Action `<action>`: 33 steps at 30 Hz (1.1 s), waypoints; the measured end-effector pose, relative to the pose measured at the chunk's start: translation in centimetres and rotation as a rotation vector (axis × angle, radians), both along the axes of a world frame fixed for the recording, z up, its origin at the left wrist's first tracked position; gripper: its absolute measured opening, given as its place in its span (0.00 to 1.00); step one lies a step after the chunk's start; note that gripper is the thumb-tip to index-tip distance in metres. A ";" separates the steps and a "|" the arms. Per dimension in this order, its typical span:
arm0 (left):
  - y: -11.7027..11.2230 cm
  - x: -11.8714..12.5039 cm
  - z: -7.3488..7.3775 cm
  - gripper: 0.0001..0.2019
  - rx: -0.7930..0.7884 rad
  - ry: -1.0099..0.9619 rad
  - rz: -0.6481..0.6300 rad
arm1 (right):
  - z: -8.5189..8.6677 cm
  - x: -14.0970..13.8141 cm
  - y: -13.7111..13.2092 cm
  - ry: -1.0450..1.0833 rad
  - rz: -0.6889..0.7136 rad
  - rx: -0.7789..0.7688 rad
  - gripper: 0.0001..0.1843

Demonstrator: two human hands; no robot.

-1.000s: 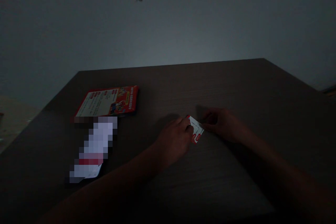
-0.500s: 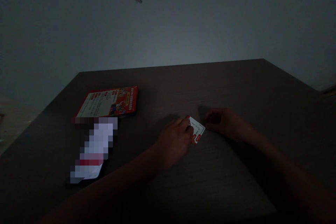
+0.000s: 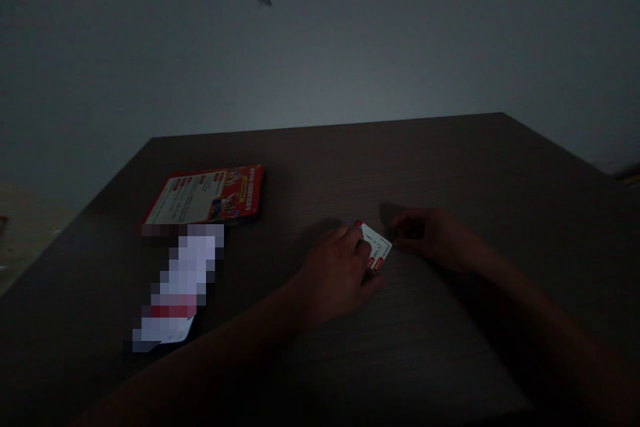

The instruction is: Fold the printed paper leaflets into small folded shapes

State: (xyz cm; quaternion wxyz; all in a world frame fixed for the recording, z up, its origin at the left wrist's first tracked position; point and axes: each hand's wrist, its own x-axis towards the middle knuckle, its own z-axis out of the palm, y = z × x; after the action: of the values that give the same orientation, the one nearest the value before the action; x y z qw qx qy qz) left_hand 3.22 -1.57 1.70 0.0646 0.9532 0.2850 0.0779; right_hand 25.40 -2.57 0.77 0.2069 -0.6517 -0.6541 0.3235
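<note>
Left hand (image 3: 336,273) pins the small folded paper (image 3: 377,250) flat on the surface (image 3: 400,160); right hand (image 3: 433,237), at 3 o'clock, pinches its edge for creasing.

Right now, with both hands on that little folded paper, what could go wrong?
The light is dim, so the edges of the small white and red paper may be hard to line up. The left hand covers part of it while the right hand pinches only a corner, so it could slip or crease crookedly on the table.
</note>
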 end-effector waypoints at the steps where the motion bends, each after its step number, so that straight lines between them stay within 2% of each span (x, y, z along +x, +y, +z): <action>1: 0.0 0.0 0.0 0.20 -0.003 -0.001 0.004 | 0.0 0.0 0.0 0.000 -0.006 0.000 0.11; 4: 0.0 0.0 -0.1 0.21 -0.010 -0.006 0.014 | 0.1 -0.1 0.0 -0.012 -0.025 -0.002 0.10; 9: 0.0 0.1 -0.2 0.17 -0.009 -0.013 0.019 | -0.2 -0.2 0.0 -0.026 -0.038 0.006 0.10; 17: -0.2 0.2 -0.1 0.14 0.031 -0.039 0.025 | 0.1 -0.2 -0.1 -0.025 0.004 0.035 0.09; 26: -0.1 0.2 0.1 0.14 0.027 -0.060 0.045 | 0.3 -0.5 -0.4 -0.047 0.022 0.027 0.11; 33: 0.0 0.2 0.1 0.16 0.019 -0.059 0.052 | 0.3 -0.6 -0.5 0.015 0.080 0.028 0.10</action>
State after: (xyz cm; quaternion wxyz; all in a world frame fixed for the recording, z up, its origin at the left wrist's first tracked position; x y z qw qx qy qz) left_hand 3.43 -1.60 1.84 0.0616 0.9432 0.3071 0.1103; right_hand 24.81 -3.11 1.07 0.2078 -0.6195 -0.6826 0.3272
